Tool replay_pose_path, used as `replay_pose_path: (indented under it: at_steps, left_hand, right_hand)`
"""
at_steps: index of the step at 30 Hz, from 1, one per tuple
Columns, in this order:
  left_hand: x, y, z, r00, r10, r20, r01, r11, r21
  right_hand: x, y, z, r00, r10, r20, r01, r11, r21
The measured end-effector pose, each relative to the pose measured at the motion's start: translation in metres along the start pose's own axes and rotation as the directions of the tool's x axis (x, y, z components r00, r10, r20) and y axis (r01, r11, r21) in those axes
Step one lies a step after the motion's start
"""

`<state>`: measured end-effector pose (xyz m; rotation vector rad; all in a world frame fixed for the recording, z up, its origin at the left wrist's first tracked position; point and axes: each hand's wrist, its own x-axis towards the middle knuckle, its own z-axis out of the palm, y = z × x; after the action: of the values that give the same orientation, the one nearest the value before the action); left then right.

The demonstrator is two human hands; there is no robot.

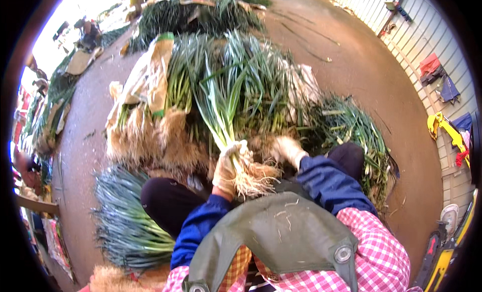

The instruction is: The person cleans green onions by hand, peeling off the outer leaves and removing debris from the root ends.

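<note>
My left hand (227, 167), in a pale work glove, is closed round a small bunch of green onions (221, 109). Their green leaves point away from me, and their stringy roots (253, 174) spread out to the right of my fist. Also gloved, my right hand (287, 150) reaches to the root end of the big heap of green onions (256, 81) in front of me. Its fingertips are hidden among the roots, so I cannot tell whether it grips any.
A sack-wrapped bundle (145, 86) lies at the heap's left. Loose leafy onions (351, 136) are piled by my right knee, and a neat stack (125, 216) lies by my left. More green onions (196, 21) sit farther back on the brown floor (321, 46). A tiled wall (432, 36) runs along the right.
</note>
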<state>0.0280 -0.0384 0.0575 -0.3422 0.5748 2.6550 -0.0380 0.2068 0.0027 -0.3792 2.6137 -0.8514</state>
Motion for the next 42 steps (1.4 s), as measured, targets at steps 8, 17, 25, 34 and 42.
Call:
replay_pose_path:
  at_steps: [8, 17, 25, 34, 42]
  left_hand:
    - [-0.023, -0.004, 0.010, 0.995, -0.036, -0.098, 0.037, 0.999, 0.009]
    - [0.004, -0.023, -0.031, 0.992, -0.037, -0.119, 0.057, 0.983, 0.173]
    - [0.007, -0.026, -0.002, 0.976, -0.044, -0.214, 0.084, 0.980, 0.182]
    - [0.016, -0.016, -0.053, 0.992, 0.069, -0.103, -0.054, 0.989, 0.136]
    - [0.001, 0.000, -0.017, 1.000, -0.005, -0.031, 0.009, 0.992, 0.128]
  right_hand:
    - [0.074, -0.123, 0.025, 0.910, -0.109, 0.400, -0.381, 0.162, 0.910]
    - [0.072, -0.127, 0.011, 0.978, 0.044, -0.206, -0.061, 0.995, -0.080]
    - [0.081, -0.106, 0.016, 0.872, -0.278, -0.403, 0.043, 0.863, -0.503]
    - [-0.008, -0.122, -0.003, 0.988, -0.051, -0.149, 0.149, 0.602, 0.784]
    - [-0.081, -0.023, -0.170, 0.587, 0.250, -0.770, 0.541, 0.586, 0.603]
